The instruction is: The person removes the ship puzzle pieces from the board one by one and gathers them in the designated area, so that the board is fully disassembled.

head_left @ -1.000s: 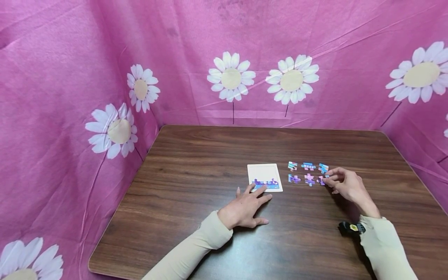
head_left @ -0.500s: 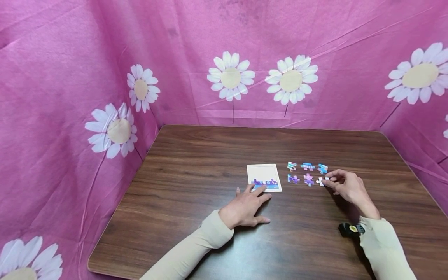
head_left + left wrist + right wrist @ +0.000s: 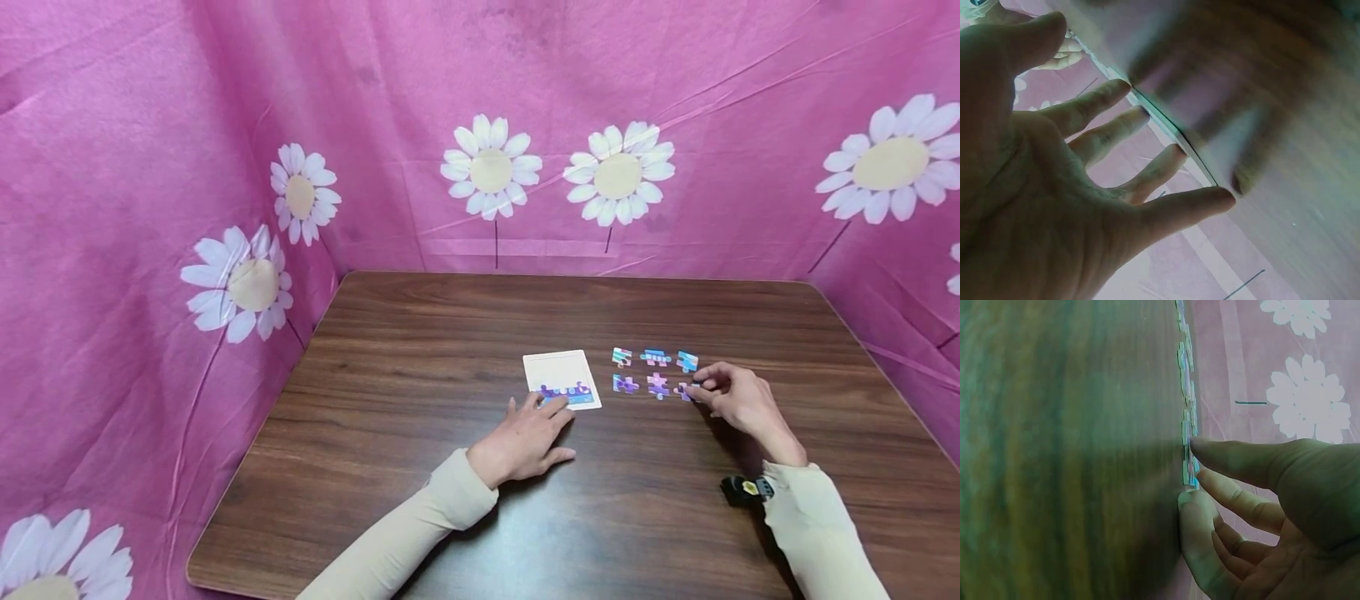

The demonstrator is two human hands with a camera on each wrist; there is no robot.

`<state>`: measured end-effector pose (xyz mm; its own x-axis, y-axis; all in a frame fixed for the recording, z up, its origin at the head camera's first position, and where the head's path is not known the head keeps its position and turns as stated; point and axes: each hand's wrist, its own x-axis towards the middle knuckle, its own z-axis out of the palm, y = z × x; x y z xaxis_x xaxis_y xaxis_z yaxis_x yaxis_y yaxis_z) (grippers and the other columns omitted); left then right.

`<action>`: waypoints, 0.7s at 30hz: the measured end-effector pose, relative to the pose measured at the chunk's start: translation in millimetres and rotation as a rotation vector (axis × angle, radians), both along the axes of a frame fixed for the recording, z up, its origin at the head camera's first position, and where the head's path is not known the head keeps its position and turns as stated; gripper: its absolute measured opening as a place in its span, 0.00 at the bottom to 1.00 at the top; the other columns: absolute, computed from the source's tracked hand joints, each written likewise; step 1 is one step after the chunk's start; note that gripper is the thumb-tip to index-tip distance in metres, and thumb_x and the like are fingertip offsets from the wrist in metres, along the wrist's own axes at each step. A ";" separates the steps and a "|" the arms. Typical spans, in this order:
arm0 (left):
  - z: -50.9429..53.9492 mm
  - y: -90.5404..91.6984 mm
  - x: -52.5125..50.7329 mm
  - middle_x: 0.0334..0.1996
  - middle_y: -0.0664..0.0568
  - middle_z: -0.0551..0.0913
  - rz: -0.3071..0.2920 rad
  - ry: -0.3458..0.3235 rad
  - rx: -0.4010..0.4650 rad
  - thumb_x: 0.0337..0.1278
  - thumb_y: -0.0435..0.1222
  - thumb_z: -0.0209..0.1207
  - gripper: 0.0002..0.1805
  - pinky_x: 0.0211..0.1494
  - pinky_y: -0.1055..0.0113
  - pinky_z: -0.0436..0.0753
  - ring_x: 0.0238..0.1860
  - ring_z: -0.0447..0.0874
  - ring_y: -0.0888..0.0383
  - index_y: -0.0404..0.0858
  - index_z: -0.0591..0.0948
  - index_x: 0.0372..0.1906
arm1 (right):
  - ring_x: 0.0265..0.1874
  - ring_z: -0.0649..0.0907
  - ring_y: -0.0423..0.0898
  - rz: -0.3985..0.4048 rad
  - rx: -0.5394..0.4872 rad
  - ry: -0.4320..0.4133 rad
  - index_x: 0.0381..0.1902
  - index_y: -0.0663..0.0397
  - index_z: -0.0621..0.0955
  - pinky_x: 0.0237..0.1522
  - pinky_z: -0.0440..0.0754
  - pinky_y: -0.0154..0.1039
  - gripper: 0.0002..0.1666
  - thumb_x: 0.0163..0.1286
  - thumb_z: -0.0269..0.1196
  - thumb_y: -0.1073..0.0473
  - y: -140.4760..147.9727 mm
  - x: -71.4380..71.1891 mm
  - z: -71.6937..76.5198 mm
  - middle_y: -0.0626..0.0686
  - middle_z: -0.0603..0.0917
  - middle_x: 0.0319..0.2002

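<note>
The white square puzzle board [image 3: 558, 369] has purple and blue pieces along its near side. My left hand [image 3: 520, 442] lies palm down with fingers spread, its fingertips on the board's near edge; the left wrist view shows the same hand [image 3: 1079, 181] from the palm side. To the right of the board, loose jigsaw pieces lie in two rows. My right hand [image 3: 750, 407] pinches the purple piece [image 3: 683, 391] at the right end of the nearer row. In the right wrist view, the thumb and fingers of that hand [image 3: 1260, 506] meet the row's end.
Three pieces form the farther row: left [image 3: 622, 357], middle [image 3: 656, 357] and right [image 3: 687, 362]. Two more, a purple one [image 3: 624, 384] and a pink one [image 3: 657, 385], lie nearer. Pink flowered cloth [image 3: 375, 167] hangs behind and beside the wooden table [image 3: 420, 333].
The piece at my right fingers looked white half a second ago and shows purple again now. My left thumb has shifted slightly toward the board, and the head view has moved a little.
</note>
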<state>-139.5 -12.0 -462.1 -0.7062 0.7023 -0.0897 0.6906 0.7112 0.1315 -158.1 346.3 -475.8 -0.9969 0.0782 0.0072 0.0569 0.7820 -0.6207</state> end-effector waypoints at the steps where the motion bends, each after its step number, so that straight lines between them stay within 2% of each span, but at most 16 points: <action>1: 0.1 -0.1 0.1 0.78 0.54 0.68 0.001 -0.001 0.006 0.73 0.58 0.57 0.32 0.67 0.35 0.78 0.73 0.69 0.44 0.47 0.73 0.72 | 0.19 0.85 0.38 0.003 0.015 0.013 0.49 0.64 0.84 0.28 0.80 0.30 0.21 0.72 0.69 0.50 -0.5 0.0 0.3 0.59 0.88 0.38; 6: -1.2 -0.1 0.2 0.78 0.55 0.68 0.008 0.005 0.007 0.73 0.56 0.57 0.32 0.66 0.36 0.79 0.73 0.70 0.45 0.47 0.71 0.74 | 0.20 0.82 0.35 0.012 0.084 0.045 0.48 0.61 0.85 0.33 0.71 0.30 0.21 0.73 0.68 0.48 -2.5 -0.6 2.1 0.54 0.89 0.34; 10: -0.5 -0.9 0.4 0.78 0.55 0.67 -0.002 0.018 -0.020 0.77 0.54 0.54 0.32 0.67 0.36 0.79 0.74 0.69 0.46 0.45 0.69 0.77 | 0.27 0.80 0.36 0.014 0.117 0.058 0.47 0.60 0.86 0.36 0.71 0.35 0.20 0.73 0.68 0.48 -2.6 -2.2 2.7 0.53 0.88 0.33; 15: 2.0 -2.7 -1.3 0.80 0.54 0.66 -0.021 0.003 -0.034 0.77 0.54 0.54 0.34 0.69 0.38 0.78 0.75 0.67 0.46 0.43 0.67 0.79 | 0.32 0.82 0.42 0.013 0.125 0.081 0.46 0.60 0.86 0.36 0.72 0.38 0.18 0.72 0.68 0.49 -2.3 -2.6 2.3 0.56 0.89 0.35; 17: 2.1 -3.4 -2.1 0.80 0.53 0.65 -0.021 -0.006 -0.028 0.76 0.55 0.54 0.35 0.70 0.38 0.77 0.76 0.67 0.46 0.43 0.68 0.79 | 0.32 0.83 0.44 0.009 0.131 0.117 0.45 0.61 0.86 0.35 0.73 0.39 0.17 0.71 0.69 0.51 -3.2 -2.2 2.1 0.58 0.89 0.34; 21: 0.9 -5.0 -1.8 0.80 0.50 0.63 -0.010 -0.029 -0.005 0.75 0.55 0.55 0.34 0.73 0.39 0.75 0.78 0.64 0.46 0.45 0.68 0.78 | 0.30 0.83 0.43 -0.011 0.145 0.251 0.42 0.63 0.86 0.33 0.73 0.38 0.13 0.68 0.70 0.57 -7.1 -2.1 3.1 0.61 0.89 0.34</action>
